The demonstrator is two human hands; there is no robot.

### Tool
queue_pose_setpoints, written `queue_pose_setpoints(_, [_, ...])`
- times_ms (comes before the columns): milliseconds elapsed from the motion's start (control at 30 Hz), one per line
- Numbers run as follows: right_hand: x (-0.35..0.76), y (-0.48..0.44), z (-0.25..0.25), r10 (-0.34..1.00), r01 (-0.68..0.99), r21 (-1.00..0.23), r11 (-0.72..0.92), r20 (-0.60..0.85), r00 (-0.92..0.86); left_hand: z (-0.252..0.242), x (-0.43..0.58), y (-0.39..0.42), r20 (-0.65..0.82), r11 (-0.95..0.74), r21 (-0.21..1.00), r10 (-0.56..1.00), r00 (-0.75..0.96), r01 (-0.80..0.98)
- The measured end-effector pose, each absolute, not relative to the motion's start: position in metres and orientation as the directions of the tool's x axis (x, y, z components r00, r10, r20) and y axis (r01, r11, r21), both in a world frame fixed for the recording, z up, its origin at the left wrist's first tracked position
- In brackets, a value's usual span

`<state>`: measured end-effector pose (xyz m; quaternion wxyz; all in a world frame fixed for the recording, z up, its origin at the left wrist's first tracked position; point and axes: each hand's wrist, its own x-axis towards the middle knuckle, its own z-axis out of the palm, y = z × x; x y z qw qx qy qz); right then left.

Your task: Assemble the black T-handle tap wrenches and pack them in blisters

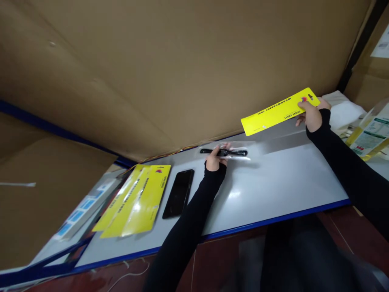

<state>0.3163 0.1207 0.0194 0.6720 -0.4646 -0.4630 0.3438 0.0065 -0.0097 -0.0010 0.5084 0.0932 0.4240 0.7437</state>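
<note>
Above the middle of the table, my left hand point(215, 159) grips a clear plastic blister shell with a black spokeshave point(240, 153) inside it. Its fingers close round the middle of the package. Off to the right, my right hand point(313, 115) pinches one end of a yellow backing card point(279, 111), thumb on the printed face. The card reads "Woodworking Tool" and appears upside down. It is held raised and tilted, apart from the shell. A black smartphone point(178, 194) lies left of my left forearm.
Overlapping yellow cards point(142, 202) lie on the grey table point(243, 198) at left. A white power strip point(88, 209) with blue squares is further left. A bottle of yellow liquid point(369, 136) and a white bag point(345, 109) stand at right. Cardboard point(182, 73) walls the back.
</note>
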Motion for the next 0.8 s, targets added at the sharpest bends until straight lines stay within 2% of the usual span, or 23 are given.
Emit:
queue_pose_setpoints(133, [0.309, 0.115, 0.019, 0.902, -0.13, -0.953, 0.275, 0.209, 0.378, 0.0, -0.012, 0.0, -0.298, -0.214, 0.703, 0.778, -0.554, -0.678])
queue_pose_setpoints(533, [0.305, 0.102, 0.021, 0.92, -0.029, -0.981, 0.193, 0.171, 0.352, -0.022, -0.015, 0.005, -0.061, -0.403, 0.742, 0.756, -0.652, -0.536])
queue_pose_setpoints(700, [0.304, 0.097, 0.022, 0.956, 0.0, -0.996, 0.094, 0.09, 0.278, -0.026, -0.014, 0.006, 0.008, -0.447, 0.752, 0.741, -0.672, -0.484])
queue_pose_setpoints(800, [0.308, 0.101, 0.018, 0.97, -0.008, -0.994, 0.106, 0.101, 0.222, -0.027, -0.015, 0.006, 0.023, -0.458, 0.754, 0.735, -0.677, -0.472])
